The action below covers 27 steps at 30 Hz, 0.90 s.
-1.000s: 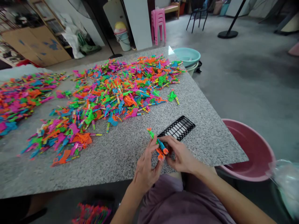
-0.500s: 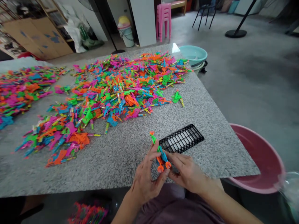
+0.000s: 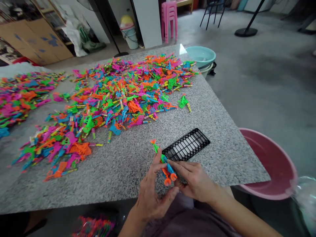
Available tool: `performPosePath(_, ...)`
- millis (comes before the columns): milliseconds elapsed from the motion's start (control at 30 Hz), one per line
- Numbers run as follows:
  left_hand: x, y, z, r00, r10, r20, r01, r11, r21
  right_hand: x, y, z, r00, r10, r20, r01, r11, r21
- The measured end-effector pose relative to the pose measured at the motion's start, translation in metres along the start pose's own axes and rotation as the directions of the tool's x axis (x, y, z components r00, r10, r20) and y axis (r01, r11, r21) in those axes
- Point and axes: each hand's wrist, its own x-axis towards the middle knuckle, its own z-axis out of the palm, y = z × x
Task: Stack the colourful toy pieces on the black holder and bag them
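Note:
Above the near edge of the table, between my two hands, is a small bunch of plastic toy dart guns point(image 3: 164, 160) in green, blue and orange. Orange suction-cup tips stick out toward me, and another tip points away. The fingers of my left hand point(image 3: 151, 194) press on the bunch from the left, its thumb held apart below. From the other side, my right hand point(image 3: 196, 182) pinches the blue one; its fingertips are partly hidden. Just beyond the hands a black plastic grid tray point(image 3: 185, 144) lies flat on the table.
Heaps of bright toy guns point(image 3: 128, 95) cover the far and left parts of the speckled stone table point(image 3: 118, 171). One green toy gun point(image 3: 183, 101) lies apart. A pink basin point(image 3: 281, 161) stands by the right corner, a turquoise basin point(image 3: 202, 52) beyond the right edge.
My left thumb has spread away from the suction-cup tips. The bunch is turned slightly, and the whole view has shifted a little.

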Motion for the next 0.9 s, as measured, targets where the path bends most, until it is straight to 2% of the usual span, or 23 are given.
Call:
performPosePath(100,0.001,-0.002,0.006,0.998,0.026,-0.049,-0.024,0.999,0.042,0.001,-0.003,0.001,0.997,0.059,0.042,-0.060,0.998,0.016)
performPosePath(233,0.006,-0.005,0.015,0.975,0.083,-0.207,-0.064,0.993,0.096,-0.006,-0.017,0.007,0.993,0.078,0.091,-0.082,0.995,0.050)
performPosePath(300,0.009,-0.006,0.016,0.965,0.104,-0.240,-0.065,0.984,0.167,-0.009,-0.018,0.007,0.993,0.081,0.088,-0.090,0.989,0.114)
performPosePath(367,0.011,-0.007,0.013,0.970,0.118,-0.211,-0.064,0.967,0.246,-0.004,-0.003,0.000,0.994,0.096,0.058,-0.104,0.983,0.150)
performPosePath(433,0.013,-0.009,0.009,0.978,0.123,-0.169,-0.069,0.952,0.297,0.014,0.031,-0.017,0.981,0.194,-0.026,-0.192,0.980,0.057)
performPosePath(467,0.013,-0.010,0.008,0.979,0.132,-0.158,-0.076,0.946,0.314,0.028,0.053,-0.028,0.952,0.284,-0.112,-0.289,0.957,-0.031)
performPosePath(533,0.013,-0.013,0.006,0.978,0.149,-0.143,-0.091,0.933,0.348,0.066,0.101,-0.053,0.839,0.468,-0.278,-0.527,0.827,-0.198)
performPosePath(567,0.012,-0.014,0.006,0.978,0.156,-0.140,-0.096,0.927,0.362,0.087,0.123,-0.065,0.786,0.528,-0.321,-0.608,0.754,-0.248)
performPosePath(667,0.011,-0.016,0.006,0.971,0.179,-0.156,-0.105,0.914,0.392,0.141,0.165,-0.090,0.709,0.651,-0.269,-0.705,0.645,-0.295)
performPosePath(767,0.011,-0.016,0.004,0.964,0.205,-0.168,-0.120,0.903,0.412,0.157,0.164,-0.098,0.687,0.715,-0.127,-0.715,0.634,-0.295)
performPosePath(833,0.011,-0.014,0.002,0.967,0.200,-0.156,-0.122,0.907,0.403,0.143,0.146,-0.093,0.710,0.701,-0.070,-0.691,0.675,-0.257)
performPosePath(900,0.011,-0.012,0.002,0.974,0.175,-0.142,-0.110,0.919,0.380,0.114,0.120,-0.081,0.740,0.672,-0.019,-0.663,0.726,-0.184)
